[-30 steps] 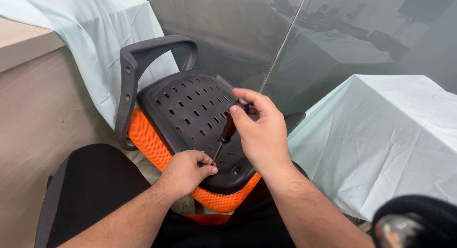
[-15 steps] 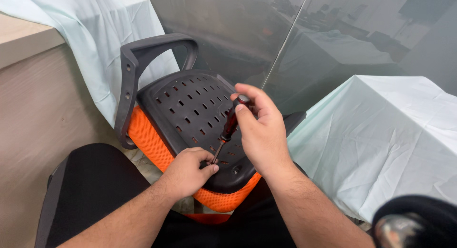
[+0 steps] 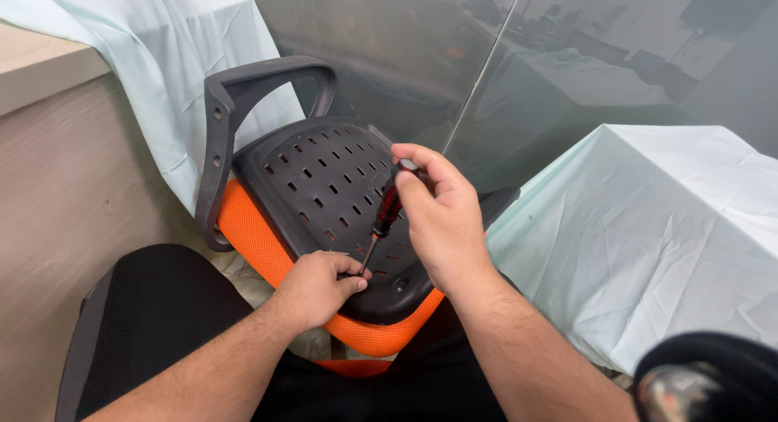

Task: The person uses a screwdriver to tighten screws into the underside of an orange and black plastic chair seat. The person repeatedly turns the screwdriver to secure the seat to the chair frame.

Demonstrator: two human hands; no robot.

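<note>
On the person's lap lies an upturned chair seat (image 3: 324, 195), black base up. Right hand (image 3: 442, 215) grips a red-handled screwdriver (image 3: 385, 215); left hand (image 3: 320, 286) pinches around its tip. Judging by this, one screw is mid-fastening; whether others remain is unclear.

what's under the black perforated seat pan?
Under the black perforated seat pan sits an orange mesh cushion, showing along its lower edge. What lies beneath the cushion is covered.
</note>
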